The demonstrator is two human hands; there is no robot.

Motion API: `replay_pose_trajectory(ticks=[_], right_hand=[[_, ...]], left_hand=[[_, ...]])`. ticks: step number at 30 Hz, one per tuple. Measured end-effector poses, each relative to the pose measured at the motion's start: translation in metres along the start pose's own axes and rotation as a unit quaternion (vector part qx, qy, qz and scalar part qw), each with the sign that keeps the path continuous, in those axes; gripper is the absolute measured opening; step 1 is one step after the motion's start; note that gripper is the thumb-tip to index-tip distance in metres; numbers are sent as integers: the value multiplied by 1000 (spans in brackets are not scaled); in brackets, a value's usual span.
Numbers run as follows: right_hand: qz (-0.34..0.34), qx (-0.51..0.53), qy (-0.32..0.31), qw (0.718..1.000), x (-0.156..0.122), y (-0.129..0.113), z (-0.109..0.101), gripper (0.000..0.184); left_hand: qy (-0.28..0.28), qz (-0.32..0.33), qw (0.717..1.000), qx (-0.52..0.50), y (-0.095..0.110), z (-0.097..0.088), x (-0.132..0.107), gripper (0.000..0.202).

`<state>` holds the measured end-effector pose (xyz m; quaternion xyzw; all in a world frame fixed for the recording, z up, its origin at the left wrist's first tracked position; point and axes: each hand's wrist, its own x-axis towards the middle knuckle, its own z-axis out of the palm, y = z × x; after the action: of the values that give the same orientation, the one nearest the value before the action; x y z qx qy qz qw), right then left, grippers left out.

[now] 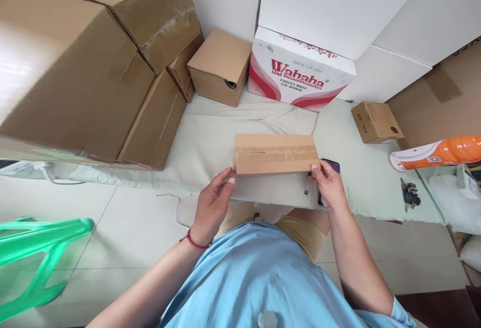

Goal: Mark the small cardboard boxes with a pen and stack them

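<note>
A flat, long cardboard box (276,160) lies in front of me on the cloth-covered surface, with a taped seam along its top. My right hand (329,184) grips its near right corner between thumb and fingers. At the near left corner, my left hand (216,200) has its thumb and fingers apart, fingertips beside the box edge; whether they touch it I cannot tell. A dark phone (333,167) lies partly hidden behind my right hand. Close by is a small pen-like item (307,186).
Large cardboard boxes (75,77) stand at the left, a smaller box (220,65) and a white Wahaba-printed carton (300,70) at the back. To the right are a small box (378,122), an orange bottle (447,151) and keys (410,194). A green stool (45,243) stands lower left.
</note>
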<state>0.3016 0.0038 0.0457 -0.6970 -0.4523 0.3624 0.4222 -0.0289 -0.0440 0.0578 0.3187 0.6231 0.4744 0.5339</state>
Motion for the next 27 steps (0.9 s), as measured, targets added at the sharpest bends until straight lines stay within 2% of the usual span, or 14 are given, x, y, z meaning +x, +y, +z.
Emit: replay_pose_trajectory(ticks=[3,6,10,14,18,21,23,25,27], right_hand=[[-36,-10,11,999,-10,-5,5,61],[-94,-47,54,993,-27,-22,9,54],[-226,-113,107,962,-59,-58,12,44],[-368,-160,77,913,-89,-92,17,69],[-440,-167,37,881,-104,-114,20,82],[-448,-153,28,880,-107,-117,20,79],[-426,-123,19,896,-107,-111,19,71],[-373,-72,13,925,-107,-99,18,60],[-289,-14,19,957,-106,-84,16,56]], left_hand=[[10,5,1000,-9,-7,-3,17,65],[22,0,1000,-19,-9,-3,22,64],[36,-51,996,-67,-5,-1,22,68],[51,-82,988,-123,-1,-3,25,66],[47,-83,984,-149,-2,-9,28,59],[38,-84,980,-175,-4,-12,27,55],[43,-72,978,-189,-6,-13,25,54],[57,-38,979,-194,-8,-13,22,54],[71,7,980,-188,-9,-13,20,54]])
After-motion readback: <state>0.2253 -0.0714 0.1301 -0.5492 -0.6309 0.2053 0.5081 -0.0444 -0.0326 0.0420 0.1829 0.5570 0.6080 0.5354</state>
